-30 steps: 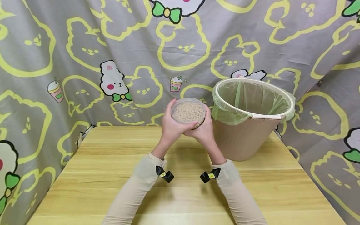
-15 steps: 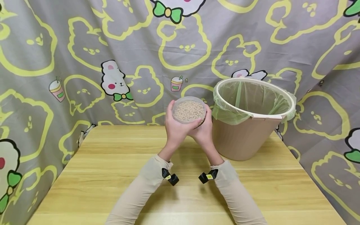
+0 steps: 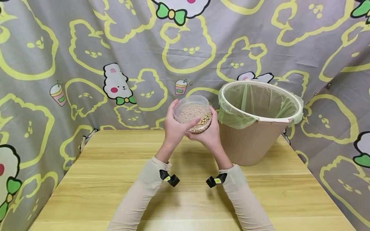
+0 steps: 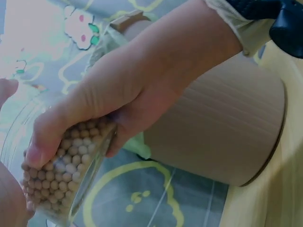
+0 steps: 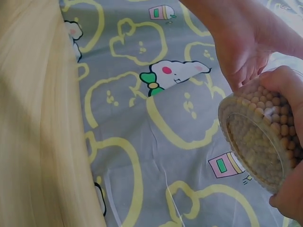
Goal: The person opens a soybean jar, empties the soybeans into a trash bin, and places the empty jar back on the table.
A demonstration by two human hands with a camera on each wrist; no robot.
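Above the middle of the table, both hands hold a clear round plastic container [image 3: 199, 130] full of small tan round beans [image 3: 206, 119]. My left hand [image 3: 174, 130] grips its translucent lid [image 3: 192, 100], which is tipped up on the right side so that the beans show beneath it. My right hand [image 3: 208, 131] holds the container from the right and below, its fingers curled round the wall. In the left wrist view, the right hand [image 4: 109, 90] wraps the bean-filled wall. The container's ringed base [image 5: 253, 146] shows in the right wrist view, with the left hand [image 5: 251, 42] beyond.
A beige trash bin [image 3: 251, 141] lined with a green bag [image 3: 238, 117] stands at the table's back right, close to the right hand. The wooden table [image 3: 115, 179] ends at a grey cartoon-print curtain [image 3: 138, 51].
The lid, flat over the container before, now tilts up and leftward, uncovering beans on the right. The hands shifted slightly right, then back left.
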